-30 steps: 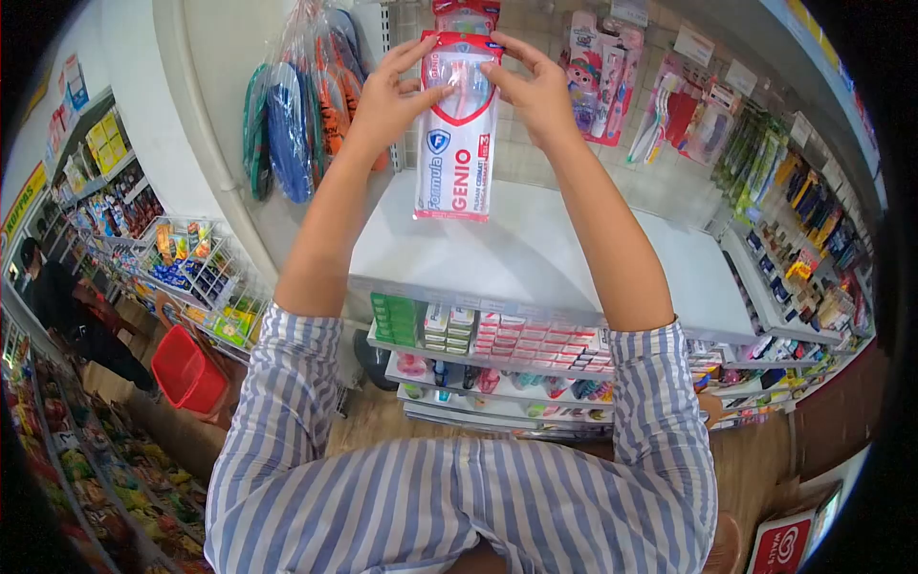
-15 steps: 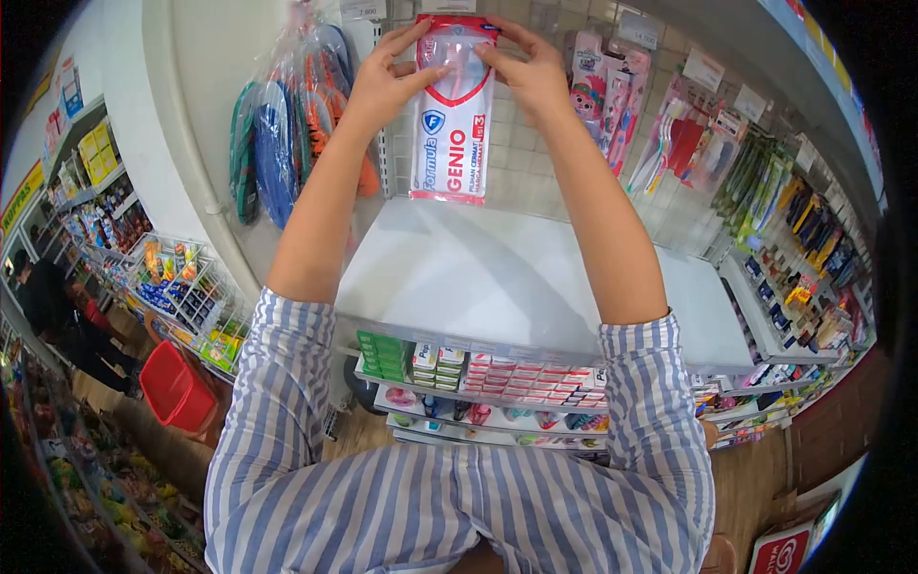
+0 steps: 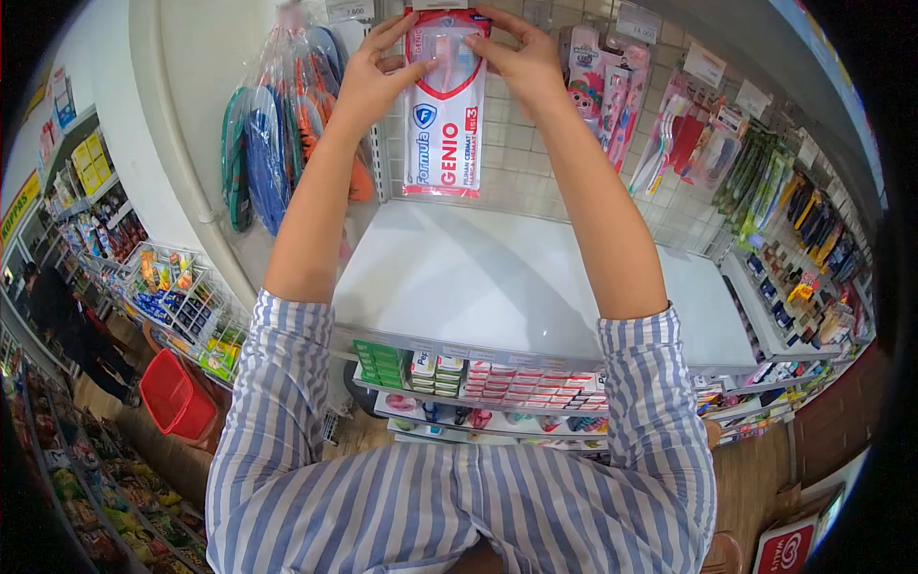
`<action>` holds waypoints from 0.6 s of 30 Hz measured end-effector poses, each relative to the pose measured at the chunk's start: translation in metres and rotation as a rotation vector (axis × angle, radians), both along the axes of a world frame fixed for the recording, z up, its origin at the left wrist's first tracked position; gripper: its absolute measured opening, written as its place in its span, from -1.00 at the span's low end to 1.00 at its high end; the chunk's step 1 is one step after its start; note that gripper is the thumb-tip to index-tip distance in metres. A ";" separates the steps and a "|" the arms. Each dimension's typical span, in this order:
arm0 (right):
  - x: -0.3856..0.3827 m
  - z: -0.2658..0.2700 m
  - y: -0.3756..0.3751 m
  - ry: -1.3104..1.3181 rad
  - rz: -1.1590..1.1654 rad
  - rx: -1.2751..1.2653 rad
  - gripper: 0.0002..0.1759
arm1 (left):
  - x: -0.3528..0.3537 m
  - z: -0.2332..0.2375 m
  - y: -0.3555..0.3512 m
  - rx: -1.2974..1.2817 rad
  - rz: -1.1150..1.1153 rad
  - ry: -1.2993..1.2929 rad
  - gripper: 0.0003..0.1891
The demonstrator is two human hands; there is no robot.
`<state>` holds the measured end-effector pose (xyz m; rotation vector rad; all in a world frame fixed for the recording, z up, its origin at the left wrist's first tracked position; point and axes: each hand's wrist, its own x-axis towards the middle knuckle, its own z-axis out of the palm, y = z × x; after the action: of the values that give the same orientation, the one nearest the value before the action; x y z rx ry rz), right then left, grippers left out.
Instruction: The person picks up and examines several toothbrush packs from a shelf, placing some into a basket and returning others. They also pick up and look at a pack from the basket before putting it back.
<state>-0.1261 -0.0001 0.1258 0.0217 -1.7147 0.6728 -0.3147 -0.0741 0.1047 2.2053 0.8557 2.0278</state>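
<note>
Up against the wire wall panel I have a white and red toothbrush pack (image 3: pixel 447 143), labelled Formula GENIO, hanging upright and flat. My left hand (image 3: pixel 381 72) grips its upper left side, the thumb lying across the clear window. On the upper right side, my right hand (image 3: pixel 524 65) pinches the edge with thumb and fingers. The top of the pack is near the frame's upper edge, under a price tag, and whether it sits on a hook cannot be made out. Below it is a white shelf (image 3: pixel 459 258).
Plastic-wrapped sandals (image 3: pixel 271 143) hang to the left, and pink character toothbrush packs (image 3: pixel 607 91) to the right. Stacked toothpaste boxes (image 3: pixel 531 383) fill the lower shelf. A red basket (image 3: pixel 177 397) stands on the floor at left, near a person in dark clothes (image 3: pixel 72 320).
The pack and both hands have shifted slightly up and left in view. The hold of both hands on the pack looks the same.
</note>
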 end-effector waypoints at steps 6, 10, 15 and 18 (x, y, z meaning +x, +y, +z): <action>-0.005 0.000 0.011 0.011 -0.043 0.060 -0.50 | -0.008 -0.001 0.011 0.091 0.067 0.065 -0.34; -0.004 0.000 0.011 -0.020 -0.074 0.010 -0.51 | -0.004 -0.001 0.008 0.059 -0.003 0.018 -0.34; -0.005 0.001 0.017 -0.076 -0.122 0.028 -0.44 | -0.010 -0.001 0.017 0.049 0.014 0.043 -0.34; -0.001 -0.003 0.016 -0.054 -0.336 0.064 -0.44 | -0.014 -0.006 0.026 0.028 0.006 0.029 -0.33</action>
<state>-0.1268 0.0160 0.1232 -0.2366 -1.7384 0.3715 -0.3291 -0.0476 0.0984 2.2542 0.8435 2.0281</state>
